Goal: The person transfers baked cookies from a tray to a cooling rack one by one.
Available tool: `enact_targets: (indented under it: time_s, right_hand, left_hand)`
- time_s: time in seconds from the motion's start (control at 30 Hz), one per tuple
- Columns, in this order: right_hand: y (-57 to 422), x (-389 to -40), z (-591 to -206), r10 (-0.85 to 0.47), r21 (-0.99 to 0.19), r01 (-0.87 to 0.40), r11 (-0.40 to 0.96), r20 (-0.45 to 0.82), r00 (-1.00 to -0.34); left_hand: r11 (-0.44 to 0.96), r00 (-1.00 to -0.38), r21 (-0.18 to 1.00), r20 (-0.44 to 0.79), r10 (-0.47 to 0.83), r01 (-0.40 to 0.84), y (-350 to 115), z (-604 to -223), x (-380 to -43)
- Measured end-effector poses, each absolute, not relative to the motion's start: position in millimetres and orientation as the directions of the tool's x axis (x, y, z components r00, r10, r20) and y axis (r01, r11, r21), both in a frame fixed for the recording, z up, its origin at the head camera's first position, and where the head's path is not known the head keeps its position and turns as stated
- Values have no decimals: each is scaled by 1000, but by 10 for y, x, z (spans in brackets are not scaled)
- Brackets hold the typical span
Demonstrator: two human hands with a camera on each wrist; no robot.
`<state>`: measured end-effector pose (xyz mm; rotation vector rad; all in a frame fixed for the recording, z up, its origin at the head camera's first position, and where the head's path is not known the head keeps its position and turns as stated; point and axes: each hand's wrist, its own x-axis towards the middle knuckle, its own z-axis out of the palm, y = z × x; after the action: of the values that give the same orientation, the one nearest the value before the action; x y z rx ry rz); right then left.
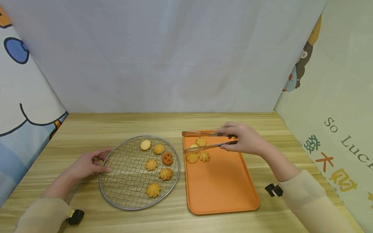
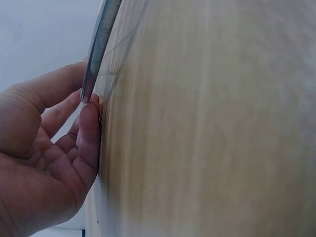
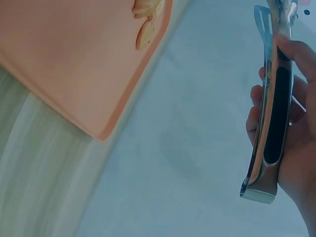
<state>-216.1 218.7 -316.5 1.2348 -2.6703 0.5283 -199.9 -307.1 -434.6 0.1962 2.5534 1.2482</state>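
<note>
On the left, my left hand (image 1: pixel 87 165) holds the near-left edge of a round wire cooling rack (image 1: pixel 134 209). Its thumb and fingers pinch the metal rim in the left wrist view. The rack carries a pretzel cookie (image 1: pixel 167 159), a pale round cookie (image 1: pixel 145 145), a swirl cookie (image 1: pixel 159 149) and several flower-shaped cookies (image 1: pixel 153 190). My right hand (image 1: pixel 246 138) grips metal tongs (image 3: pixel 276 118) with dark handle pads. The tongs' arms are spread over the far end of an orange tray (image 1: pixel 217 187), above several cookies (image 1: pixel 204 156); one cookie is partly hidden behind the lower arm.
Rack and tray lie side by side on a wooden table (image 1: pixel 96 129), with a narrow gap between. A pale curtain (image 1: pixel 175 64) rises behind the table. Printed cloths hang at the left and right (image 1: pixel 335 97) sides.
</note>
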Motion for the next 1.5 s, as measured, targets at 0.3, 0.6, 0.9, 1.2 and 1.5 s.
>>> enact_targets:
  time_s: [0.3,0.6,0.9,1.2,1.5]
  right_hand:
    - [2419,-2168,-3308,-695,-276,-769,576,330,-639]
    - [2589,-2176,-3483,-682,-286,-745,602,301,-667]
    - [2698,-2198,-3734,-660,-320,-706,631,257,-706]
    - [2751,-2247,-3939,-658,-371,-699,612,253,-710]
    - [2764,-2277,-4090,-636,-398,-649,648,187,-749]
  left_hand:
    - [620,-949,785,-197,246,-2,-3087,-4379,-2012]
    - [626,-951,780,-191,242,3,-3100,-4405,-2018]
    - [635,-953,773,-193,233,-1,-3092,-4406,-2032]
    - [642,-955,766,-184,233,9,-3094,-4410,-2043]
    - [642,-956,767,-175,237,19,-3103,-4434,-2045]
